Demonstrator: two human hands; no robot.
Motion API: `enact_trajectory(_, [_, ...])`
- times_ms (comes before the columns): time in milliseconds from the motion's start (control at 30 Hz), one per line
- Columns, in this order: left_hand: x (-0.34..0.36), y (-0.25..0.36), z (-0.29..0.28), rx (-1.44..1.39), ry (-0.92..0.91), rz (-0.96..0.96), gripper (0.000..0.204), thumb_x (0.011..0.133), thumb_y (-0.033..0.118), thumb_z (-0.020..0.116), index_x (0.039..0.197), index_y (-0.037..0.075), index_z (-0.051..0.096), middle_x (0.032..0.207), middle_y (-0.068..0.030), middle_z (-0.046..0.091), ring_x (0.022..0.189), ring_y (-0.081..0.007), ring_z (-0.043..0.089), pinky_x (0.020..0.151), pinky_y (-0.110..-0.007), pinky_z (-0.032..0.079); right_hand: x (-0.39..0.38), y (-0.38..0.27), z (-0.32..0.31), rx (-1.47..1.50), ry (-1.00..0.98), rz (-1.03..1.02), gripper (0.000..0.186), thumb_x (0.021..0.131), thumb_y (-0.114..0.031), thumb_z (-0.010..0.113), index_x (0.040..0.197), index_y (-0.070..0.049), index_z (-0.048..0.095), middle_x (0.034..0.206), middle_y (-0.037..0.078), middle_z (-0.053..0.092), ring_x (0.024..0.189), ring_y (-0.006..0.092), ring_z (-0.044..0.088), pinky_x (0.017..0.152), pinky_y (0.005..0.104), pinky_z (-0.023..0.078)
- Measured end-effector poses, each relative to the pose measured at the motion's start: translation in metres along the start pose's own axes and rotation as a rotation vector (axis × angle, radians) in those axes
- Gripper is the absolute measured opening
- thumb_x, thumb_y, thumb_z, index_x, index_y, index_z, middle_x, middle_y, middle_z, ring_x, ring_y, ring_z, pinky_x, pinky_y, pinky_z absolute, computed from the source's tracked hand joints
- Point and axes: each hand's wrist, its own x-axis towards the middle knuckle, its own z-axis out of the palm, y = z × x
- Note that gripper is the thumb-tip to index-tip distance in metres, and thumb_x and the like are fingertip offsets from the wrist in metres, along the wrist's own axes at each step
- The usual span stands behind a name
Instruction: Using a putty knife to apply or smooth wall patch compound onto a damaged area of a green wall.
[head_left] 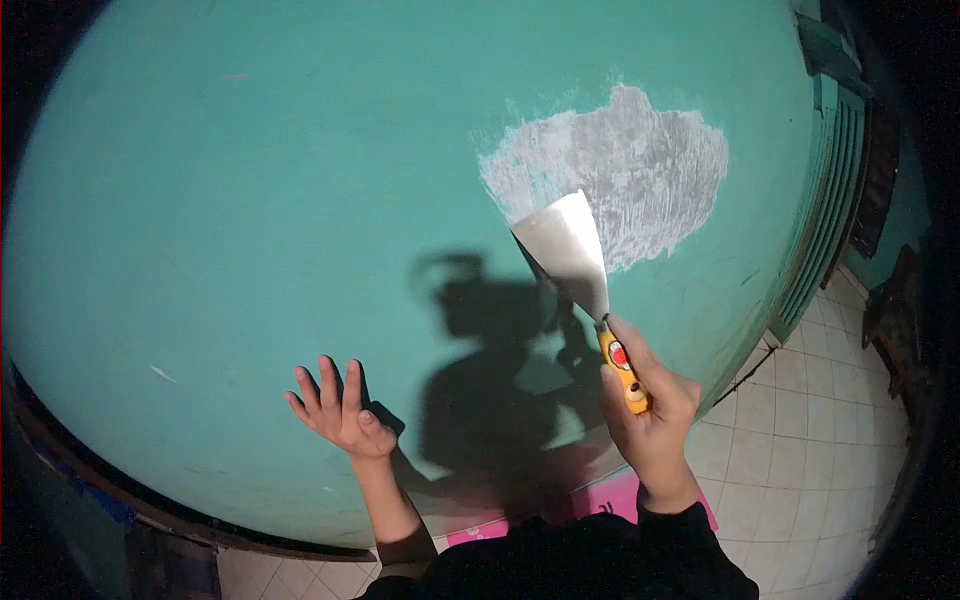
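Item 1: R hand (mine) [655,420], qty 1. Wrapped round the yellow handle [625,372] of a scraper [568,250]; thumb on L side, index finger along R side. Firm hold, wrist out of a dark sleeve [680,535].

Item 2: scraper, wide metal blade, flared toward the tip. Loc.: in my R hand, in front of the wall, tilted up & to the L. Broad edge lies over lower-L margin of the pale patch; can't tell if it's pressed on the surface. Handle w/ round red mark and a hole nr the end.

Item 3: L hand (mine) [345,415], qty 1. Holds nothing; fingers spread & pointing up, thumb on the R. Nr the wall, well apart from scraper; can't tell whether it touches the surface.

Item 4: wall [250,230], green, approx. plain, w/ short pink mark [235,76] upper L and small white mark [162,373] lower L.

Item 5: patch [655,165], grey-white, ragged outline, streaky texture, upper R of wall.

Item 6: shadow [480,400], dark, head & shoulders shape, on wall betw. my hands.

Misc.: pink sheet-like item [612,492], partly hidden behind me, low ctr; tiled floor [770,460], pale, R side; slatted green panel [825,190], far R.
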Motion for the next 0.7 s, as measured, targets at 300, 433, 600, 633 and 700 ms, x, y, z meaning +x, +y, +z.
enact_trajectory(300, [0.0, -0.004, -0.002, -0.006, 0.002, 0.017, 0.05, 0.091, 0.03, 0.02, 0.115, 0.011, 0.06, 0.13, -0.0097, 0.047, 0.128, -0.0343, 0.032, 0.108, -0.048, 0.008, 0.008, -0.006, -0.005, 0.044, -0.01, 0.056, 0.037, 0.075, -0.001, 0.063, 0.111, -0.002, 0.06, 0.066, 0.012, 0.062, 0.051, 0.0106, 0.054, 0.052, 0.0233, 0.045])
enact_trajectory(433, [0.0, -0.007, -0.002, 0.008, -0.003, 0.013, 0.049, 0.091, 0.03, 0.021, 0.114, 0.012, 0.06, 0.13, -0.0087, 0.047, 0.128, -0.0333, 0.032, 0.108, -0.047, 0.008, 0.005, 0.001, -0.001, 0.09, -0.009, 0.088, 0.036, 0.075, 0.0, 0.062, 0.111, -0.001, 0.06, 0.068, 0.011, 0.063, 0.053, 0.006, 0.053, 0.053, 0.0217, 0.044])
enact_trajectory(600, [0.0, -0.011, -0.005, 0.035, -0.038, 0.018, 0.053, 0.092, 0.035, 0.019, 0.116, 0.009, 0.058, 0.13, -0.0121, 0.047, 0.128, -0.0347, 0.031, 0.106, -0.049, 0.01, -0.001, 0.004, 0.008, 0.161, -0.005, 0.148, 0.036, 0.076, 0.001, 0.062, 0.112, 0.0, 0.058, 0.074, 0.009, 0.063, 0.063, 0.004, 0.052, 0.059, 0.0195, 0.044])
enact_trajectory(633, [0.003, -0.008, -0.007, 0.038, -0.028, 0.018, 0.053, 0.092, 0.035, 0.019, 0.116, 0.009, 0.058, 0.13, -0.0121, 0.047, 0.128, -0.0347, 0.031, 0.106, -0.049, 0.01, -0.003, 0.007, 0.007, 0.163, -0.002, 0.139, 0.036, 0.076, 0.001, 0.062, 0.112, 0.0, 0.058, 0.074, 0.009, 0.063, 0.063, 0.004, 0.052, 0.059, 0.0195, 0.044])
enact_trajectory(700, [0.01, -0.002, -0.014, -0.021, 0.003, -0.026, 0.054, 0.092, 0.035, 0.019, 0.107, 0.007, 0.063, 0.123, -0.0122, 0.052, 0.123, -0.0328, 0.038, 0.104, -0.048, 0.018, -0.011, 0.015, 0.006, 0.274, -0.013, 0.268, 0.038, 0.079, 0.0, 0.06, 0.116, 0.0, 0.055, 0.081, 0.007, 0.063, 0.07, 0.0048, 0.052, 0.064, 0.0196, 0.044])
